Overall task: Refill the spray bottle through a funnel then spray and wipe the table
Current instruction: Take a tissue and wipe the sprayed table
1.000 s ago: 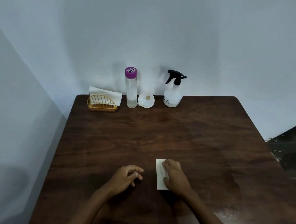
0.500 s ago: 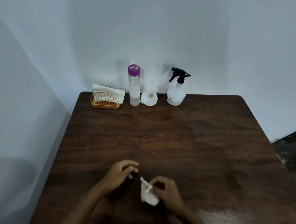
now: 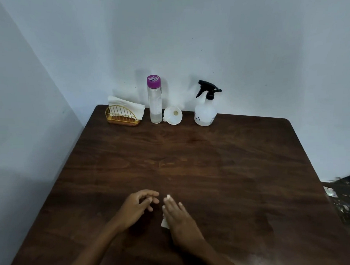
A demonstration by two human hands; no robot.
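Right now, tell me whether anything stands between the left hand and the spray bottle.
Nothing visible does. Only bare table lies between the left hand and the spray bottle at the far edge. The funnel and the clear bottle stand left of it, off the straight path.

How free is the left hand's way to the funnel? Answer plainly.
Probably yes: the left hand holds nothing and only bare table lies between it and the funnel, though that sits at the far edge.
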